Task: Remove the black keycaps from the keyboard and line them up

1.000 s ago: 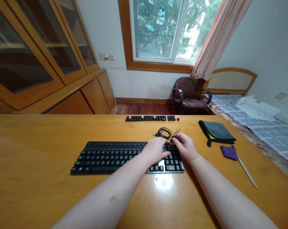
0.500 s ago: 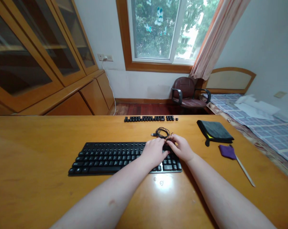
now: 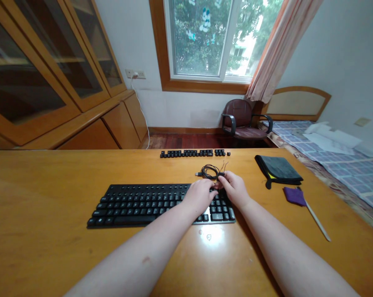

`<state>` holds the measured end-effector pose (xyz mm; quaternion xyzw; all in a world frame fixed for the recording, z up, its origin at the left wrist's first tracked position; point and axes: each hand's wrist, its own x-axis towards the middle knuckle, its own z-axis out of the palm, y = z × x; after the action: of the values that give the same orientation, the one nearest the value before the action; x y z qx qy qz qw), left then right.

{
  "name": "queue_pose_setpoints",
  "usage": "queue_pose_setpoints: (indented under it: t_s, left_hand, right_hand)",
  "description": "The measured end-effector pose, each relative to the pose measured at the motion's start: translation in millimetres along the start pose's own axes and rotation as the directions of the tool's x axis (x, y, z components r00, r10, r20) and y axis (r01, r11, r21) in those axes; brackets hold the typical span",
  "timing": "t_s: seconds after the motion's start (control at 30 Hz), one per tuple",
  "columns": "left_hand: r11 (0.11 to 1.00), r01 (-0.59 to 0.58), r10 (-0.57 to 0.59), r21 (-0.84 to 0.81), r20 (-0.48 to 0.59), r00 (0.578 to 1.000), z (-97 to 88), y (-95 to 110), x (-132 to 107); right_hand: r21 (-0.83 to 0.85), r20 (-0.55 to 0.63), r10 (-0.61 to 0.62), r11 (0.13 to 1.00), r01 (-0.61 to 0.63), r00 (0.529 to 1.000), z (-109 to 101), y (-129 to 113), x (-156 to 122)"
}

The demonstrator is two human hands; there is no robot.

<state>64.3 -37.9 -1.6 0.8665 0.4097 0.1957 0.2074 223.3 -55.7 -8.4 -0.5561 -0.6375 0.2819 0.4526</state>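
Note:
A black keyboard point(image 3: 137, 205) lies on the wooden desk, its right part partly covered by my hands. My right hand point(image 3: 236, 192) is closed on a small wire keycap puller point(image 3: 224, 166); its two thin wires point up and away from me. Close beside it, above the number-key side, my left hand point(image 3: 199, 196) has its fingers pinched together near the right fingertips. Whatever the left fingers hold, if anything, is too small and hidden to make out. Just behind the hands sits a coiled black USB cable point(image 3: 208, 171).
Loose black keycaps point(image 3: 191, 153) line the desk's far edge. To the right are a folded grey cloth point(image 3: 279, 168) and a purple cloth-headed stick point(image 3: 318, 222). Beyond the desk stand an office chair point(image 3: 244, 119), a bed point(image 3: 344, 165) and a cabinet point(image 3: 93, 132).
My right hand has turned and shifted slightly, so the puller's wires now stand up clear of the fingers. My left fingers have drawn closer together. The keyboard looks almost unmoved.

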Motion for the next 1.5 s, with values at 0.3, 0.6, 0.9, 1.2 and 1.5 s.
queue_pose_setpoints:
  t_s: [0.3, 0.6, 0.9, 1.2, 1.5]
  left_hand:
    - [1.000, 0.000, 0.000, -0.001, -0.026, 1.000, 6.4, -3.5, 1.6]
    - [1.000, -0.016, 0.016, -0.003, 0.020, 1.000, -0.1, -2.2, 1.4]
    - [0.999, -0.029, 0.029, 0.020, 0.017, 0.999, 0.4, -1.4, -1.0]
    - [0.998, -0.059, 0.060, 0.030, -0.022, 0.998, 2.5, -3.2, -1.2]
    - [0.999, -0.005, 0.005, -0.041, -0.002, 1.000, -0.7, -1.0, 1.2]
  right_hand:
    - [0.285, -0.042, 0.216, 0.938, -0.196, 0.975, 5.4, 4.1, 4.5]
    - [-0.172, 0.051, -0.172, 0.969, 0.179, 0.984, -4.8, -2.8, -3.9]
    - [-0.396, 0.305, -0.458, 0.737, 0.549, 0.835, -16.8, -3.1, -4.2]
    - [-0.475, 0.251, -0.458, 0.710, 0.521, 0.853, -12.9, -1.2, -5.3]
    - [-0.326, 0.059, -0.237, 0.913, 0.244, 0.970, -8.4, 0.7, -4.9]
